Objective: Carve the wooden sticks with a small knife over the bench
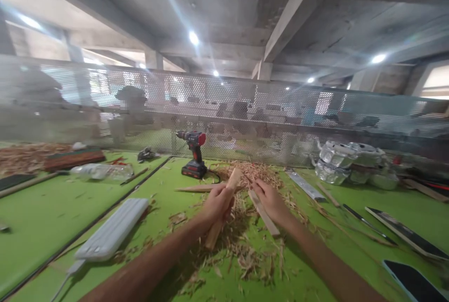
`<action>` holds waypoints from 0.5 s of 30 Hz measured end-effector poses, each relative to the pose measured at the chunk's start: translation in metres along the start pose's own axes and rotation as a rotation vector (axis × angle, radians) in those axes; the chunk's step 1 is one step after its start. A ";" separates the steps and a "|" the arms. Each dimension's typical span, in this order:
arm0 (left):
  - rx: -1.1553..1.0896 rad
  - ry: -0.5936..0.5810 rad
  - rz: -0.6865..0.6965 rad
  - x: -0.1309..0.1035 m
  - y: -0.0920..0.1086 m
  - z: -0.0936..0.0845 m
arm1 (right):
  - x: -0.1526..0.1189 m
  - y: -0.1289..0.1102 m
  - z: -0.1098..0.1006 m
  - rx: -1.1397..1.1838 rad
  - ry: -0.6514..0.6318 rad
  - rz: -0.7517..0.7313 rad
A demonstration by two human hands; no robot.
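Observation:
My left hand (220, 202) is wrapped around a flat wooden stick (234, 179), tilted so its far end points up and away. Close by on the right, my right hand (268, 198) is closed on a thin dark tool (248, 179); its tip points toward the stick, and most of it is hidden by the fingers. Below that hand lies a pale wooden strip (264, 217); whether the hand touches it I cannot tell. A pointed wooden piece (196, 188) lies behind my left hand. Wood shavings (250, 260) are scattered beneath and around both hands.
A cordless drill (194, 154) stands near the perforated screen (224, 119). To the left are a white power strip (114, 229) and a plastic bottle (101, 171). On the right lie a metal ruler (305, 185), foil-wrapped bundles (351, 161) and a phone (416, 283).

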State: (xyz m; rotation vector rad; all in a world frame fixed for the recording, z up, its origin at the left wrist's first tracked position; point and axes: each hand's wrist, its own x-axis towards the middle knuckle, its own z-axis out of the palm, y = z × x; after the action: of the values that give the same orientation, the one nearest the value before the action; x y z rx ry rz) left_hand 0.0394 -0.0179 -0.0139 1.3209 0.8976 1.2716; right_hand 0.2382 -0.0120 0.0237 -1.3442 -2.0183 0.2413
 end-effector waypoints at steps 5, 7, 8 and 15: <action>0.015 -0.017 -0.048 -0.002 0.002 0.005 | -0.018 0.015 0.013 0.123 0.022 -0.029; 0.039 -0.043 -0.034 -0.004 0.003 0.007 | -0.021 0.019 0.017 0.161 0.031 -0.083; 0.059 -0.050 -0.018 -0.006 0.003 0.008 | -0.022 0.020 0.019 0.174 0.032 -0.103; 0.154 -0.061 0.063 -0.014 0.006 0.010 | -0.025 0.020 0.025 0.131 0.083 -0.193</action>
State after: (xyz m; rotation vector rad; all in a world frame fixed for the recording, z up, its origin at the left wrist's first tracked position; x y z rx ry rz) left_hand 0.0466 -0.0346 -0.0099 1.5113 0.9317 1.2235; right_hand 0.2428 -0.0193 -0.0162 -1.0543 -2.0101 0.2215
